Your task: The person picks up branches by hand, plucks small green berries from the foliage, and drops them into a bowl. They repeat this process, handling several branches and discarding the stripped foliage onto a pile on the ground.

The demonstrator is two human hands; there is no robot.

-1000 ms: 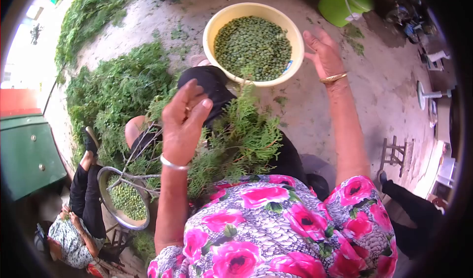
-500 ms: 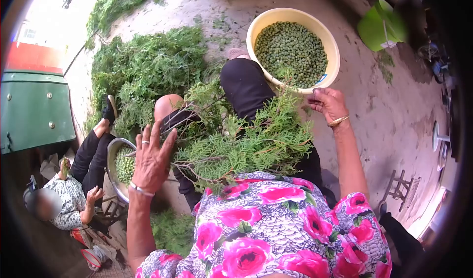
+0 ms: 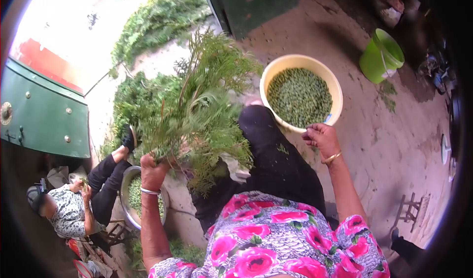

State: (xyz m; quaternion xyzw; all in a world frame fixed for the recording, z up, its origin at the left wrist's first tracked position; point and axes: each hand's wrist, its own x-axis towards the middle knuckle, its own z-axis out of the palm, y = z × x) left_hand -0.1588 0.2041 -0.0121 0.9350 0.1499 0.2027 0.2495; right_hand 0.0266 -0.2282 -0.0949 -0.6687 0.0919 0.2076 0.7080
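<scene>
My left hand (image 3: 154,172) is closed around the stem end of a leafy evergreen branch (image 3: 207,115). The branch stands raised over my left knee, and its sprays are partly blurred. Just below the near rim of a cream basin (image 3: 337,111), my right hand (image 3: 320,139) has its fingers pinched together; what lies between them, if anything, is hidden. Small round green cones (image 3: 299,97) fill the basin's bottom. A loose green sprig (image 3: 282,149) lies on my dark trousers.
Heaps of cut branches (image 3: 160,22) lie on the ground ahead. At left, a seated person (image 3: 74,206) works beside a metal basin (image 3: 165,199) of green cones. A lime-green bucket (image 3: 377,61) stands at right, and a green door panel (image 3: 44,115) at far left.
My left hand has gone from spread fingers to gripping the branch, which has risen off my lap and swung forward. My right hand stays pinched near the basin. The camera view has shifted.
</scene>
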